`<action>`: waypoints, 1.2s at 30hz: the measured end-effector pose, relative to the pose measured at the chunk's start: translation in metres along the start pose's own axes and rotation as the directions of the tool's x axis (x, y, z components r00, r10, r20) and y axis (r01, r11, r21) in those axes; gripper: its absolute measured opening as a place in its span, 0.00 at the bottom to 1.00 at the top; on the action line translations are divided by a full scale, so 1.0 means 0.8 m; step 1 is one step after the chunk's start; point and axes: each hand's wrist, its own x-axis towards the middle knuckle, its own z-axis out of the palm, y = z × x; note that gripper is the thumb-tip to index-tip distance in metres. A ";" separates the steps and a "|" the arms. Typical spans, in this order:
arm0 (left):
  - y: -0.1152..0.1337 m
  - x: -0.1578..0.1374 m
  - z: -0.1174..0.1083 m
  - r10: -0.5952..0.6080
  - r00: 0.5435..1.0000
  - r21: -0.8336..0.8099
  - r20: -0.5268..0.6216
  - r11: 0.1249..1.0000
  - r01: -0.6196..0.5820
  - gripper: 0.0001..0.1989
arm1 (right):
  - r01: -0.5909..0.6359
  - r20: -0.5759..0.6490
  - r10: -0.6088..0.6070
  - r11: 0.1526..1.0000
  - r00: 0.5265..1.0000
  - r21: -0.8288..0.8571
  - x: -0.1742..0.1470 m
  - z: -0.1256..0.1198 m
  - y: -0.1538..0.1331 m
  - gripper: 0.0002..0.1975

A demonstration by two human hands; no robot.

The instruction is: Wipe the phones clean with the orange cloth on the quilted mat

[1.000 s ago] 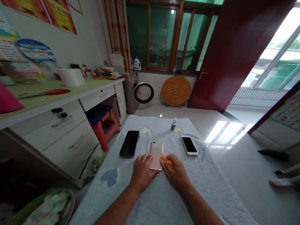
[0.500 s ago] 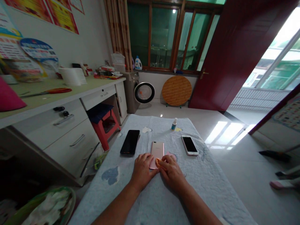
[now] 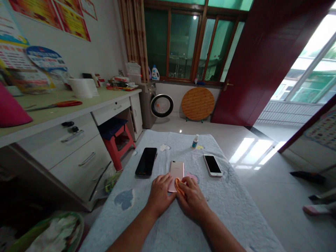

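A pink smartphone lies back side up on the table's cloth cover, its camera end pointing away from me. My left hand grips its left edge, with the fingertips on the back and the thumb by the lower end. Bunched in my right hand is a small orange cloth, pressed on the phone's lower right part. A black smartphone lies screen up to the left of my hands. On the right lies a white smartphone with a dark screen. Behind it stands a small spray bottle.
A light blue patterned cloth covers the table. To the left are a white desk with drawers and a red stool. At lower left sits a bin holding white paper. Beyond the table is a washing machine, door ajar.
The orange cloth shows more between my right fingers and has shifted slightly at the phone's lower right. My left hand keeps its place on the phone. The whole view has tilted slightly.
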 end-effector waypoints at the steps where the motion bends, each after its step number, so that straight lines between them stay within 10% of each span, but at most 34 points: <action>1: 0.000 0.000 0.000 0.002 1.000 -0.004 -0.002 1.000 -0.002 0.25 | 0.000 0.006 0.000 1.000 1.000 0.006 0.000 -0.001 0.000 0.15; 22: -0.005 0.000 -0.003 0.027 0.999 -0.016 0.030 1.000 -0.027 0.26 | 0.012 0.009 -0.013 0.999 1.000 0.039 0.002 0.006 0.014 0.12; 36: -0.001 0.000 -0.007 0.016 0.997 0.001 0.072 1.000 -0.017 0.26 | 0.017 0.100 0.011 0.960 0.995 -0.278 0.069 0.000 0.050 0.12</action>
